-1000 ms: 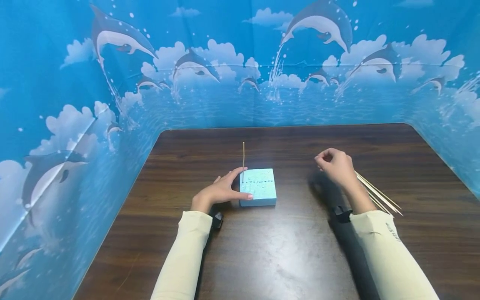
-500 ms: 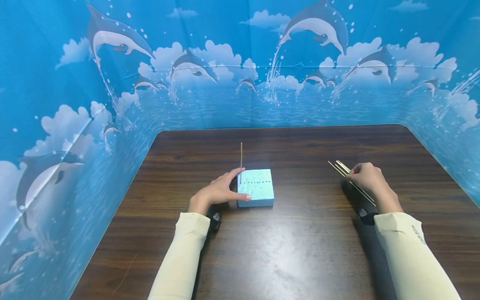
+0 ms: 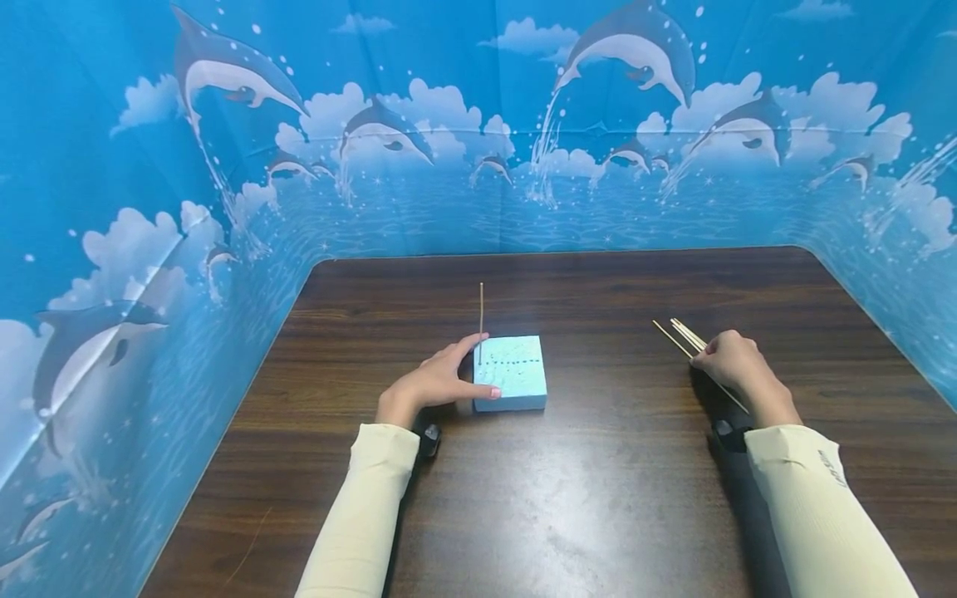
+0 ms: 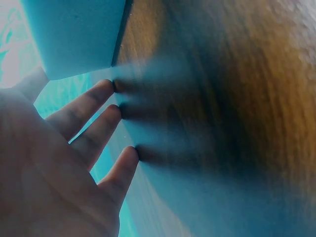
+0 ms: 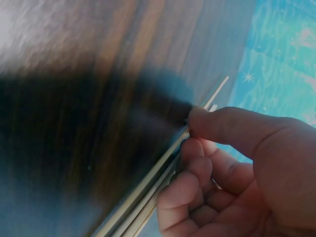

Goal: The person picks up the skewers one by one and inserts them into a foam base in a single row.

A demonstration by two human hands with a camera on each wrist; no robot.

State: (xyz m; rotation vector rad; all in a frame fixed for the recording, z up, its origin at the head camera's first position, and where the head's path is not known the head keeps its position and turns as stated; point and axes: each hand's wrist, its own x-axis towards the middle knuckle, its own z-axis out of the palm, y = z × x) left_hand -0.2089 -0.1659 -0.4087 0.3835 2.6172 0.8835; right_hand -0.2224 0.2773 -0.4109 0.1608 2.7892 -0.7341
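A light blue foam block (image 3: pixel 516 390) lies on the table, a row of dark holes across its top. Near its left edge a thin wooden skewer (image 3: pixel 482 309) stands upright. My left hand (image 3: pixel 429 389) holds the block between thumb and index finger at its left side; in the left wrist view the other fingers (image 4: pixel 101 133) spread with their tips at the tabletop. Over to the right, my right hand (image 3: pixel 736 372) pinches one skewer (image 5: pixel 143 190) between thumb and index finger, its remaining fingers curled. More skewers (image 3: pixel 686 334) lie alongside, partly hidden under that hand.
Dark wood-grain tabletop (image 3: pixel 583 490) surrounds the block and skewers. A blue curtain (image 3: pixel 419 199) printed with dolphins hangs along the back and left edges of the table.
My right hand has moved right and down, from above the table to the lying skewers, and pinches one, now slightly apart from the others. My left hand keeps its place on the foam block.
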